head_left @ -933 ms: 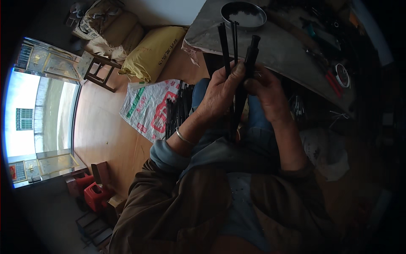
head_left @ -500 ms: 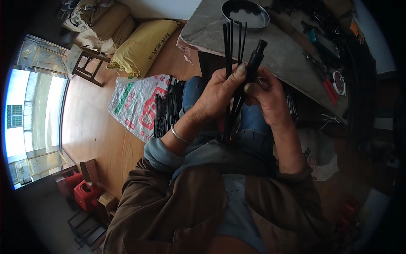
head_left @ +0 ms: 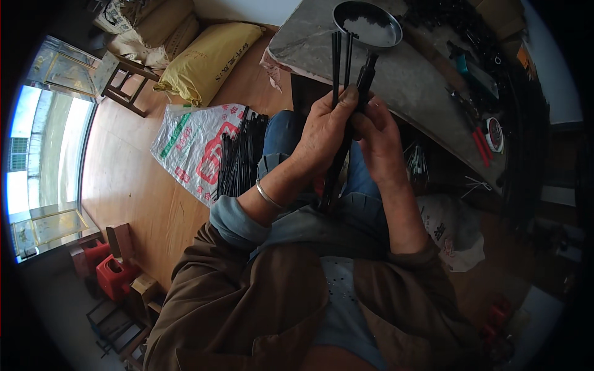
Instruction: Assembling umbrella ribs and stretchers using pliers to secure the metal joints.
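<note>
My left hand (head_left: 322, 131) is closed round a bundle of thin black rods (head_left: 336, 65), which stand upright above my fist. Its thumb presses near a thicker black stepped cylinder (head_left: 366, 77). My right hand (head_left: 382, 139) is closed at the lower part of that cylinder, its fingertips touching it beside my left thumb. The lower ends of the dark pieces run down between my knees to my lap. What exactly lies between the fingers of both hands is partly hidden. Left of my knee, many more black rods (head_left: 240, 157) lie on a white printed sack (head_left: 185, 151).
A grey worktable (head_left: 427, 80) stands ahead right. On it are a metal bowl (head_left: 400, 40) with white and black bits, red-handled pliers (head_left: 479, 148) and a round white container (head_left: 494, 135). A yellow sack (head_left: 210, 62), wooden stool (head_left: 127, 93) and red plastic stool (head_left: 115, 279) are at left.
The rods in my left hand stand closer together than before. The cylinder's top sits slightly lower and further left. Both hands remain closed, and the whole view has shifted a little.
</note>
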A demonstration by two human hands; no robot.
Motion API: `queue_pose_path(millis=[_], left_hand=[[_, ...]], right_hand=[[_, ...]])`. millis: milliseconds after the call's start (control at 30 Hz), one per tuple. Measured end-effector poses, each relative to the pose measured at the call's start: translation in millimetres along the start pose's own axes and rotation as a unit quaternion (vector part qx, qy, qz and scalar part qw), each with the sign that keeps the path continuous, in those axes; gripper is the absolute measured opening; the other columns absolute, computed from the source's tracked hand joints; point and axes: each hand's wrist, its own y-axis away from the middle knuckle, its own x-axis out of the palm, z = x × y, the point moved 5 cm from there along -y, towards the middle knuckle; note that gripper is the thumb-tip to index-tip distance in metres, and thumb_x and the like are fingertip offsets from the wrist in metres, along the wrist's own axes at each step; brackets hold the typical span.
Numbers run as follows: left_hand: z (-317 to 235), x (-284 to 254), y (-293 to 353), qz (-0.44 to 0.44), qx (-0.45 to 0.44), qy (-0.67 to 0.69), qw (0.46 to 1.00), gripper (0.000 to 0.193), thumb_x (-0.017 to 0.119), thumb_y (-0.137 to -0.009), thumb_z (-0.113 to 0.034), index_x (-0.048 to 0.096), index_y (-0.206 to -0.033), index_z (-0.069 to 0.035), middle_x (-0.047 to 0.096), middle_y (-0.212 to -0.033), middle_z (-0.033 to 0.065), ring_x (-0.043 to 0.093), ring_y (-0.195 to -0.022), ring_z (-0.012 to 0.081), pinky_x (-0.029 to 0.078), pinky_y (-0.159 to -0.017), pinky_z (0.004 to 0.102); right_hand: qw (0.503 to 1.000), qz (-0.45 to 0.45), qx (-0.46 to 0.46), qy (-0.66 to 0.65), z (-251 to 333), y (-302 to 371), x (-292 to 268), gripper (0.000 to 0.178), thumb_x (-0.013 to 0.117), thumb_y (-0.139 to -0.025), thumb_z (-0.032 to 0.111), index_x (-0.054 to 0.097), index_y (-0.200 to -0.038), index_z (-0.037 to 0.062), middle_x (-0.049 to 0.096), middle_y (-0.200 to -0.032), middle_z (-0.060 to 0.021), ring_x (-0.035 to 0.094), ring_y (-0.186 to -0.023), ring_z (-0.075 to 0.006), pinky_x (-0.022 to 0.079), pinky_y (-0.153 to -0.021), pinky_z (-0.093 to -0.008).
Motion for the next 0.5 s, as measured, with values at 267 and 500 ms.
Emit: queue_pose_path(millis=[267, 500], left_hand=[[-2.8, 5.9, 4.7, -0.029, 0.047, -0.089, 0.994, 0.039, 0.046, -0.098, -0.039, 0.059, -0.097, -0.003, 0.055, -0.072, -0.0015, 0.049, -0.063, 0.0052, 0.041, -0.056, 0.0214], [0.8, 8.9, 8.1, -0.014, 0.025, -0.059, 0.998, 0.036, 0.044, -0.099, -0.037, 0.062, -0.102, -0.005, 0.060, -0.080, -0.0021, 0.053, -0.070, 0.0040, 0.042, -0.062, 0.0197]], right_hand=[[0.998, -0.050, 0.006, 0.035, 8.9, 2.4, 6.0, 0.041, 0.060, -0.087, 0.004, 0.046, -0.125, -0.0011, 0.063, -0.110, -0.0079, 0.061, -0.096, -0.0124, 0.049, -0.082, -0.0250], [0.994, 0.021, 0.036, 0.105, 7.9, 1.2, -7.6, 0.042, 0.062, -0.086, 0.005, 0.047, -0.125, 0.0003, 0.060, -0.096, -0.0022, 0.057, -0.086, -0.0079, 0.047, -0.080, -0.0216]])
